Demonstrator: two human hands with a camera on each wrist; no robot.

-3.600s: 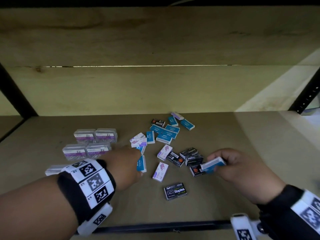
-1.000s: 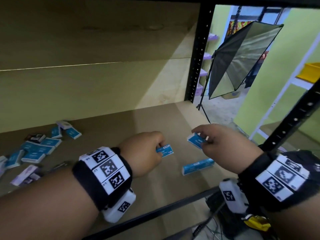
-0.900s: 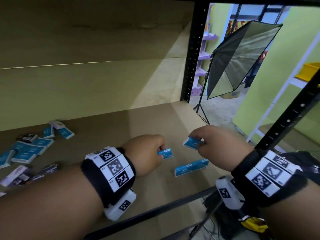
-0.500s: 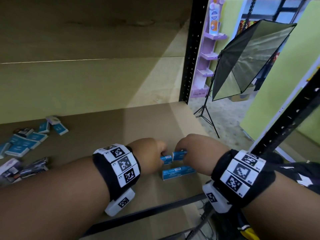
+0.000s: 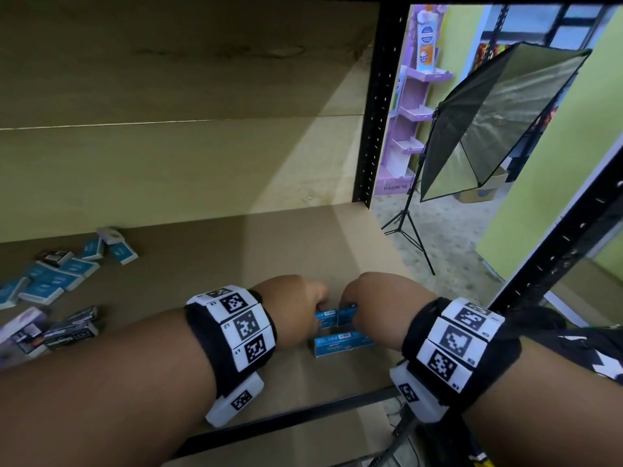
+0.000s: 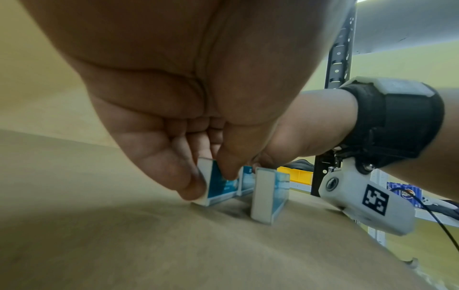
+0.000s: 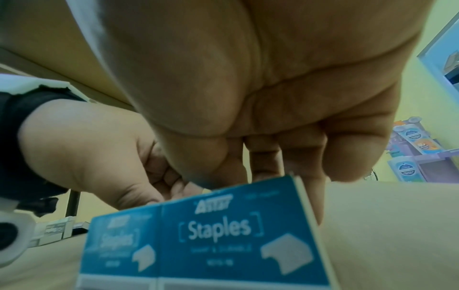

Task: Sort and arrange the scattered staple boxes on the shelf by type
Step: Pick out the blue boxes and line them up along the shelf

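Each hand pinches one small blue staple box by its top. In the head view my left hand (image 5: pixel 300 308) holds its blue box (image 5: pixel 325 319) end to end with the blue box (image 5: pixel 348 314) in my right hand (image 5: pixel 360 296). Both stand on edge on the brown shelf board (image 5: pixel 256 264), just behind a front row of blue boxes (image 5: pixel 340 345). The left wrist view shows my left hand (image 6: pixel 211 180) with thumb and fingers on its box (image 6: pixel 219 187), which touches the board. In the right wrist view the front row (image 7: pixel 223 235) hides the box under my right hand (image 7: pixel 255 176).
Scattered boxes lie at the shelf's left: a blue pile (image 5: pixel 50 281), black boxes (image 5: pixel 70 328), a purple-and-white one (image 5: pixel 20 328). A black upright post (image 5: pixel 377 106) marks the shelf's right end, and the front rail (image 5: pixel 286 419) runs below my wrists. A softbox on a stand (image 5: pixel 488 129) is outside.
My view swung from the scattered pile to the shelf's right end. Both hands came together and lowered their blue boxes onto the board behind the front row.
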